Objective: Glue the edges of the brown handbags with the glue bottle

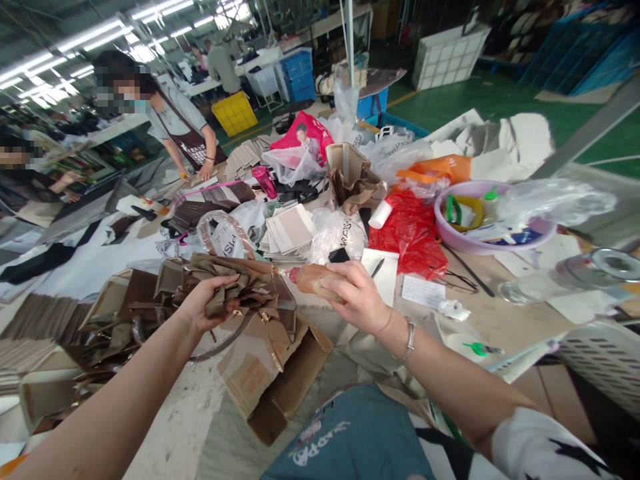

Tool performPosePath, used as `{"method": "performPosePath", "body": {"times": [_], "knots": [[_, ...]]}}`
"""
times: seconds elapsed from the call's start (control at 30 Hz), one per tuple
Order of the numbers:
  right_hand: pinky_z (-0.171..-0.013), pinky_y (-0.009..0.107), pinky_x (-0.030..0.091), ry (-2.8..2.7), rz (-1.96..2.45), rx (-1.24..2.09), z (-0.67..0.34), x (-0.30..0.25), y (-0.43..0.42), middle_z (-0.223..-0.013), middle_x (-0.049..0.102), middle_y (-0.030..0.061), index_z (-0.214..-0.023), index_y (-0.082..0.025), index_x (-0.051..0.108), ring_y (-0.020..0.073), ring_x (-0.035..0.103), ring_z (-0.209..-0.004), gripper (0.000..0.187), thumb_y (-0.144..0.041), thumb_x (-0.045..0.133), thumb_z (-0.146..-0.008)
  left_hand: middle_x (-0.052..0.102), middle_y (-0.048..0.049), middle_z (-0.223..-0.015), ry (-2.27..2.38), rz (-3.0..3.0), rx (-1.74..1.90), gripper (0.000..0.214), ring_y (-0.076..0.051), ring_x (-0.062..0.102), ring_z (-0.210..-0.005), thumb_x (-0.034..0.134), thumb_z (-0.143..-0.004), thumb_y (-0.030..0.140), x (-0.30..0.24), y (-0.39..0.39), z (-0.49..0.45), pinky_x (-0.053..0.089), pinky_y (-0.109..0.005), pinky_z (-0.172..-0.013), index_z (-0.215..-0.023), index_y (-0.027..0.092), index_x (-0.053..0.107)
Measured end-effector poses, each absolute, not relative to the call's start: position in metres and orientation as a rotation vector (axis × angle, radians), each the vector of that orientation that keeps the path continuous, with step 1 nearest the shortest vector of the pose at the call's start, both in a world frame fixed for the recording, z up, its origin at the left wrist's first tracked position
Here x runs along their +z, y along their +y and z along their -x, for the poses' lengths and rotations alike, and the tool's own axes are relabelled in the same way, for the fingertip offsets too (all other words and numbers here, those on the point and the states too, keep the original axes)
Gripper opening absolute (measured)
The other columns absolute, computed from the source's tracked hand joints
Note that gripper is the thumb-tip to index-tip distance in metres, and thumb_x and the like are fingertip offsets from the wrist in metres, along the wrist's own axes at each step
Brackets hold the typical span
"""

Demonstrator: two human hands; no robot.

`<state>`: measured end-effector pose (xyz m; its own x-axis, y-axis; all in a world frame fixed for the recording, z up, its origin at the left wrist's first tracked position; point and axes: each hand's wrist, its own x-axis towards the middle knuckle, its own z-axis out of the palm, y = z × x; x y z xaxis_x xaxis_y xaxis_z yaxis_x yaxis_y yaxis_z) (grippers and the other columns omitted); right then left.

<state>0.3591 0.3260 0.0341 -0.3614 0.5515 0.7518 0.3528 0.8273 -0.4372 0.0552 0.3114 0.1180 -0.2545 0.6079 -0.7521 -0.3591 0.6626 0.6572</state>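
Observation:
My left hand [210, 305] is closed around bunched olive-brown lining fabric [245, 285] at the mouth of a brown handbag [286, 310]. The bag has thin straps and gold-coloured fittings, and lies on its side over an open cardboard box [250, 383]. In my right hand [361, 293] is an amber squeeze bottle [311, 280], held sideways with its reddish tip pointing left at the bag's edge. Whether the tip touches the bag I cannot tell. More unfinished brown bags [117, 293] crowd the table left of my left hand.
Beyond my hands are stacked beige panels [290, 230], a red plastic bag [403, 233] and a purple basin [500, 248]. A glass jar [575, 275] lies at the right. Brown pieces [43, 320] are stacked far left. A co-worker in an apron [193, 141] stands across the table.

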Motion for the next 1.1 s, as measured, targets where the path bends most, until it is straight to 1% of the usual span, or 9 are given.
{"method": "performPosePath", "body": {"times": [0.2, 0.37, 0.43, 0.57, 0.7, 0.8, 0.97, 1.1], "knots": [[-0.08, 0.044, 0.048, -2.012, 0.668, 0.244, -0.364, 0.027, 0.324, -0.112, 0.053, 0.0094, -0.111, -0.026, 0.056, 0.0243, 0.052, -0.097, 0.031, -0.017, 0.06, -0.081, 0.065, -0.0086, -0.063, 1.571, -0.279, 0.893, 0.006, -0.01, 0.049, -0.032, 0.053, -0.08, 0.014, 0.116, 0.313, -0.054, 0.037, -0.017, -0.026, -0.08, 0.012, 0.059], [-0.079, 0.044, 0.049, -2.064, 0.686, 0.286, -0.368, 0.006, 0.317, -0.113, 0.053, 0.0109, -0.114, -0.024, 0.055, 0.025, 0.05, -0.097, 0.035, -0.013, 0.059, -0.08, 0.06, -0.0073, -0.053, 1.575, -0.285, 0.898, 0.009, -0.012, 0.049, -0.033, 0.054, -0.08, 0.014, 0.116, 0.314, -0.053, 0.039, -0.018, -0.027, -0.074, 0.011, 0.06], [-0.079, 0.043, 0.049, -2.079, 0.696, 0.306, -0.367, -0.002, 0.315, -0.112, 0.054, 0.0104, -0.114, -0.024, 0.054, 0.0246, 0.05, -0.097, 0.036, -0.013, 0.06, -0.08, 0.06, -0.0078, -0.053, 1.558, -0.285, 0.904, 0.01, -0.011, 0.049, -0.033, 0.054, -0.08, 0.014, 0.115, 0.315, -0.053, 0.038, -0.018, -0.026, -0.074, 0.01, 0.06], [-0.081, 0.042, 0.049, -2.13, 0.72, 0.329, -0.364, -0.015, 0.311, -0.113, 0.054, 0.0096, -0.112, -0.024, 0.056, 0.0246, 0.05, -0.098, 0.032, -0.016, 0.061, -0.082, 0.061, -0.0092, -0.054, 1.565, -0.279, 0.903, 0.011, -0.011, 0.048, -0.032, 0.053, -0.08, 0.014, 0.116, 0.316, -0.056, 0.036, -0.018, -0.026, -0.074, 0.009, 0.061], [-0.081, 0.041, 0.049, -2.184, 0.779, 0.382, -0.363, -0.026, 0.307, -0.112, 0.056, 0.0093, -0.108, -0.024, 0.059, 0.0241, 0.051, -0.096, 0.027, -0.017, 0.061, -0.082, 0.058, -0.0067, -0.048, 1.582, -0.253, 0.918, 0.011, -0.012, 0.048, -0.031, 0.054, -0.079, 0.014, 0.116, 0.317, -0.058, 0.038, -0.019, -0.026, -0.071, 0.009, 0.059], [-0.08, 0.042, 0.049, -2.229, 0.786, 0.446, -0.362, -0.033, 0.304, -0.11, 0.057, 0.0093, -0.106, -0.024, 0.06, 0.0244, 0.052, -0.095, 0.025, -0.02, 0.062, -0.082, 0.059, -0.0063, -0.049, 1.581, -0.236, 0.92, 0.009, -0.012, 0.049, -0.031, 0.056, -0.079, 0.014, 0.117, 0.317, -0.058, 0.039, -0.019, -0.026, -0.072, 0.01, 0.06], [-0.08, 0.041, 0.051, -2.141, 0.759, 0.495, -0.363, -0.025, 0.299, -0.109, 0.057, 0.0088, -0.109, -0.025, 0.057, 0.0236, 0.053, -0.096, 0.029, -0.02, 0.062, -0.082, 0.061, -0.0085, -0.051, 1.604, -0.238, 0.912, 0.008, -0.013, 0.05, -0.031, 0.057, -0.078, 0.015, 0.116, 0.318, -0.057, 0.038, -0.018, -0.024, -0.073, 0.01, 0.061], [-0.08, 0.042, 0.05, -2.059, 0.745, 0.406, -0.368, 0.001, 0.306, -0.112, 0.055, 0.0086, -0.112, -0.026, 0.054, 0.0242, 0.053, -0.098, 0.036, -0.016, 0.064, -0.08, 0.064, -0.0093, -0.054, 1.596, -0.247, 0.924, 0.004, -0.014, 0.052, -0.032, 0.059, -0.075, 0.012, 0.115, 0.319, -0.057, 0.039, -0.019, -0.024, -0.072, 0.011, 0.061]]}}
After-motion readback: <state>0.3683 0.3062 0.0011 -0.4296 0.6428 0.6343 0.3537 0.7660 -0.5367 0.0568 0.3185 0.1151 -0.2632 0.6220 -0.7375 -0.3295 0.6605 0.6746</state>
